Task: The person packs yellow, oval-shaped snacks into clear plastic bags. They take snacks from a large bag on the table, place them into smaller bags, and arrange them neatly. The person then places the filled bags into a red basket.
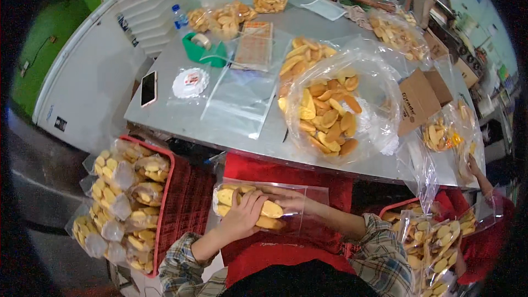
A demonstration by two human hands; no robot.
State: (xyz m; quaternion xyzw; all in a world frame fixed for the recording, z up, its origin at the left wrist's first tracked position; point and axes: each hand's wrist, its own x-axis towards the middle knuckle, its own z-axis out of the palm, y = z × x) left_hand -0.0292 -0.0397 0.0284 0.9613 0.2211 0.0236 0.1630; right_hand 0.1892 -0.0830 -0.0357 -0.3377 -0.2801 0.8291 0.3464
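Just over my lap, before a red apron (pixel 284 258), I hold a clear plastic bag (pixel 315 196) partly filled with yellow-brown oval bread or rusk pieces (pixel 271 209). Over the pieces lie the fingers of my left hand (pixel 243 214), gripping the bag from the near side. My right hand (pixel 291 201) is against the far side of the pieces, seen through clear film; whether it is inside the bag or behind it I cannot tell. The bag's flat end stretches right, across my right wrist.
A large open plastic bag of pieces (pixel 330 126) stands on the metal table (pixel 177 117). A red crate (pixel 169 181) of filled bags is at left. Flat bags (pixel 243 103), a green tape dispenser (pixel 212 55) and a phone (pixel 149 88) lie ahead. Co-workers' hands (pixel 474 167) show at right and far right.
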